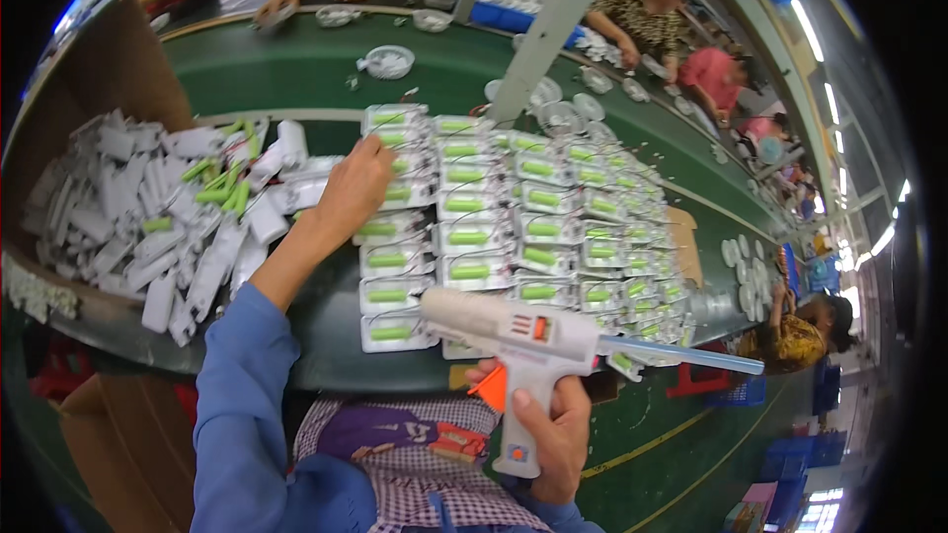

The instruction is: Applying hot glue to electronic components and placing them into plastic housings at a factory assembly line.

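My right hand (555, 439) is wrapped round the handle of a white hot glue gun (513, 331) with an orange trigger. A translucent glue stick (681, 353) sticks out of its back, and the nozzle points left over the rows. Reaching forward, my left hand (357, 190) has its fingers bent and pressed together at the left column of white plastic housings (393, 294); its fingertips touch one near the far end, and what they may pinch is hidden. Each housing carries a green cylindrical battery (469, 271) and thin wires.
A cardboard box (118, 69) at left spills white plastic cases (128, 197) and loose green batteries (232, 188). Beyond the rows runs a green conveyor belt (267, 64) with round clear parts (387, 61). Several people sit across it; a slanted metal post (553, 30) stands between.
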A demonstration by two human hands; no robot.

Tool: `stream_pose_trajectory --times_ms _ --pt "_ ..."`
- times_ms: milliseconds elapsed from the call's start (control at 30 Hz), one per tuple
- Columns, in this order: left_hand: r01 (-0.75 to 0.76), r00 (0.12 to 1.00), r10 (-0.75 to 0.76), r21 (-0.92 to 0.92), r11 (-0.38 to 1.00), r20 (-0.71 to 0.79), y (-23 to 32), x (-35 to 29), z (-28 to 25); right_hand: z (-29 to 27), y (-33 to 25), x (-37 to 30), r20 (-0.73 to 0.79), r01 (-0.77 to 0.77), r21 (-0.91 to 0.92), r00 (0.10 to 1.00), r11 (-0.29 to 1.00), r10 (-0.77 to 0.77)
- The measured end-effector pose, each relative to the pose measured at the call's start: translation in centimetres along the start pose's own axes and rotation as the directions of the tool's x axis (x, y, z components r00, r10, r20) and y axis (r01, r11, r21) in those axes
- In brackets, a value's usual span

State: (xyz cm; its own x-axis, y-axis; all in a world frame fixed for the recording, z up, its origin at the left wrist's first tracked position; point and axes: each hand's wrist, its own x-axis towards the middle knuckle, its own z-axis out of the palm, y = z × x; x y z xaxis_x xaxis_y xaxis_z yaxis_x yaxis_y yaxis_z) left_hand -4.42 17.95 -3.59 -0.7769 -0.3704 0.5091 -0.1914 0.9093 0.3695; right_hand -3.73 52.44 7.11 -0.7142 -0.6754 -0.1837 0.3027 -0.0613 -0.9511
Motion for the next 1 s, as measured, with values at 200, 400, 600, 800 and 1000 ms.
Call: stream_pose_trajectory --times_ms 200,400,600,800,1000 --pt "-0.119 0.992 0.117 0.034 0.992 0.056 -5.8 0.3 -1.9 0.6 0.4 -0.3 -0.066 0.151 -0.004 0.986 0.989 -0.151" --pt "0.087 0.940 -0.066 -0.049 0.995 0.335 -6.4 -1.1 -3.9 1.5 0.9 0.2 -0.047 0.139 -0.040 0.989 0.990 -0.141" --pt "-0.021 0.819 -0.012 0.050 0.999 0.573 -5.5 -1.5 -7.0 1.7 0.9 -0.4 -0.070 0.132 -0.045 0.988 0.990 -0.134" --pt "-0.219 0.674 -0.084 0.307 0.926 0.734 -3.6 -1.3 -11.1 1.5 0.9 -0.2 -0.083 0.133 -0.036 0.987 0.990 -0.135" --pt "-0.329 0.916 0.240 0.259 0.908 0.323 -3.2 -4.0 -9.0 1.4 0.9 0.1 -0.057 0.129 -0.046 0.990 0.991 -0.131"
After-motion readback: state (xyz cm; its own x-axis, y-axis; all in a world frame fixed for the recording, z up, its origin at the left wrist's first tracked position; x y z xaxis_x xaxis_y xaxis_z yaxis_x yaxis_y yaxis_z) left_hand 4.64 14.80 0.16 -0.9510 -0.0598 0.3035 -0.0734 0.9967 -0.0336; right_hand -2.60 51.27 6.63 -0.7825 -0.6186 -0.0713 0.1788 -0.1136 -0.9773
